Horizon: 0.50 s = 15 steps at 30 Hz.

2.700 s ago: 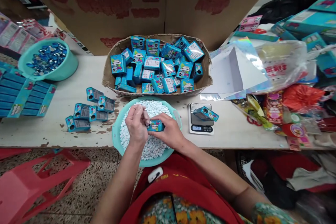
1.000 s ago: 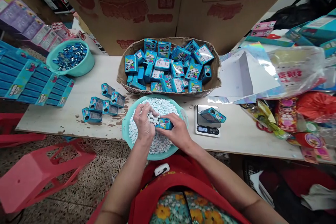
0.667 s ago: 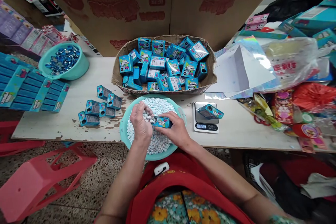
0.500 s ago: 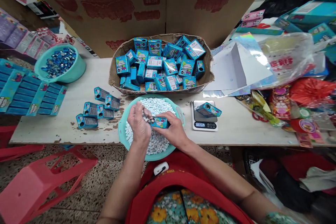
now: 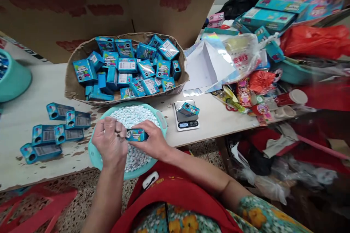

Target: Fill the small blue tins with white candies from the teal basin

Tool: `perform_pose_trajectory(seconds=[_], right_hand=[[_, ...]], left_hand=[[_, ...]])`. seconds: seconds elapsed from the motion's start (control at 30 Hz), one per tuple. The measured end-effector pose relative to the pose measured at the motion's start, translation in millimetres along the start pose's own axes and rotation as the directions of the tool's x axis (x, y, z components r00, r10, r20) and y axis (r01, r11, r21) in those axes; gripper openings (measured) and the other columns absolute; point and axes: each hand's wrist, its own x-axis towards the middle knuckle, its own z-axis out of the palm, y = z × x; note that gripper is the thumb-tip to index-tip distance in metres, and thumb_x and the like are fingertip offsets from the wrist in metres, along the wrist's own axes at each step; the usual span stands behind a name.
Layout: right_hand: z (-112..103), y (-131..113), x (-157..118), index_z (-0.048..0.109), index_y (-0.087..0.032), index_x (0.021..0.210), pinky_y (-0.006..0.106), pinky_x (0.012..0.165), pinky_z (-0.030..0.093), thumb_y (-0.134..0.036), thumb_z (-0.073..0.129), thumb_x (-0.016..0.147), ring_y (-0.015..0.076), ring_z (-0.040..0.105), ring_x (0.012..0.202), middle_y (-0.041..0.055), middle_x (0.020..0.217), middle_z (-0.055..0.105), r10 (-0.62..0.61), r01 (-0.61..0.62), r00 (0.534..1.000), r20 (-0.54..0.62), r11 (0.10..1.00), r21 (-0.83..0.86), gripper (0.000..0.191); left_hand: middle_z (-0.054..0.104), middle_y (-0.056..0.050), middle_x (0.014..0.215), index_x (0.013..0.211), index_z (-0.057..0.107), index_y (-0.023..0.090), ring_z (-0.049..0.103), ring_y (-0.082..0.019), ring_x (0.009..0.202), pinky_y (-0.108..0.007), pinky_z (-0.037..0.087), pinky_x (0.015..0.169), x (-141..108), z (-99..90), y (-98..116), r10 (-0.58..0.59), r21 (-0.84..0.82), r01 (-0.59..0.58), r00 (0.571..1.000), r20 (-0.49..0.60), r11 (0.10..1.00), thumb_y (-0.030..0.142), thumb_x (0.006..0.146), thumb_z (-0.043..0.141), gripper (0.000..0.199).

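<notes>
Over a turquoise basin (image 5: 93, 153) full of small whitish candies (image 5: 136, 114), my right hand (image 5: 154, 140) grips a small blue candy box (image 5: 137, 135) lying on its side, its end facing left. My left hand (image 5: 112, 140) is closed like a fist at that end, with a few candies showing between its curled fingers. Whether any are passing into the box is hidden by the fingers. To the right, a kitchen scale (image 5: 187, 114) with a lit display carries another blue box (image 5: 188, 109). Several similar boxes (image 5: 56, 134) lie on the table to the left, round holes showing in their ends.
Behind the basin, a cut-down cardboard tray (image 5: 78, 93) holds many blue boxes, backed by a large carton (image 5: 131, 3). Another turquoise bowl (image 5: 16, 80) stands at far left. Paper sheets (image 5: 202, 69), plastic bags and wrappers cover the right side. A red stool (image 5: 46, 207) is below left.
My view has swung to the right, so things appear shifted left. My left hand has turned and closed more tightly beside the box; my right hand still holds the box.
</notes>
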Motion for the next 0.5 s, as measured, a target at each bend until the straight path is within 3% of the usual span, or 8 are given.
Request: perform_pose_trajectory(seconds=[0.07,0.13,0.23,0.3,0.4,0.43,0.5], right_hand=[[-7,5,-2,0.066,-0.022,0.099,0.031,0.085,0.048,-0.029,0.082,0.062,0.0181,0.060,0.092,0.0025,0.094,0.066,0.028,-0.028,1.000,0.001,0.996,0.086,0.041],[-20,7,-6,0.067,-0.023,0.098,0.031,0.086,0.048,-0.031,0.083,0.060,0.0173,0.061,0.092,0.0020,0.094,0.065,0.066,-0.065,0.998,0.001,0.984,0.165,0.041],[-49,11,-18,0.068,-0.023,0.097,0.032,0.089,0.048,-0.035,0.083,0.059,0.0179,0.061,0.095,0.0028,0.098,0.063,0.128,-0.115,0.991,-0.037,0.963,0.244,0.043],[-72,16,-33,0.068,-0.023,0.096,0.032,0.084,0.050,-0.037,0.084,0.058,0.0185,0.062,0.092,0.0024,0.097,0.063,0.220,-0.192,0.973,-0.071,0.941,0.279,0.044],[-104,29,-63,0.066,-0.022,0.095,0.031,0.074,0.053,-0.036,0.083,0.057,0.0176,0.064,0.080,0.0005,0.089,0.065,0.409,-0.362,0.908,-0.093,0.876,0.318,0.044],[-112,35,-73,0.065,-0.022,0.094,0.031,0.073,0.053,-0.035,0.083,0.057,0.0173,0.064,0.077,0.0002,0.087,0.065,0.457,-0.406,0.883,-0.104,0.856,0.319,0.044],[-123,47,-93,0.064,-0.021,0.093,0.031,0.072,0.053,-0.034,0.083,0.058,0.0176,0.064,0.076,0.0006,0.085,0.066,0.519,-0.463,0.845,-0.130,0.832,0.306,0.042]], left_hand=[[0.037,0.006,0.053,0.070,0.046,0.016,0.034,-0.003,0.039,-0.014,0.022,0.032,8,-4.7,5,-0.131,-0.064,0.133,0.991,0.032,0.989,0.032,0.079,0.066,0.027],[0.037,0.007,0.053,0.073,0.047,0.017,0.031,-0.002,0.036,-0.013,0.021,0.031,19,-12.5,7,-0.289,-0.147,0.294,0.956,0.058,0.944,0.035,0.082,0.063,0.026],[0.044,0.004,0.057,0.076,0.047,0.017,0.033,-0.002,0.036,-0.012,0.022,0.029,32,-25.3,-1,-0.429,-0.176,0.430,0.902,0.048,0.886,0.038,0.089,0.052,0.025],[0.046,0.003,0.057,0.077,0.047,0.017,0.034,-0.003,0.035,-0.012,0.020,0.029,33,-31.0,-13,-0.532,-0.077,0.535,0.845,0.054,0.841,0.035,0.090,0.049,0.023],[0.040,0.005,0.052,0.075,0.047,0.016,0.032,-0.004,0.034,-0.013,0.021,0.030,26,-33.5,-32,-0.666,-0.004,0.669,0.740,0.092,0.743,0.030,0.090,0.050,0.020],[0.039,0.005,0.052,0.074,0.046,0.017,0.032,-0.004,0.034,-0.013,0.022,0.030,23,-32.8,-36,-0.675,-0.019,0.680,0.731,0.094,0.733,0.030,0.090,0.050,0.021],[0.041,0.005,0.054,0.073,0.046,0.017,0.033,-0.004,0.036,-0.014,0.023,0.032,20,-29.7,-41,-0.652,-0.014,0.654,0.755,0.072,0.756,0.031,0.088,0.052,0.022]])
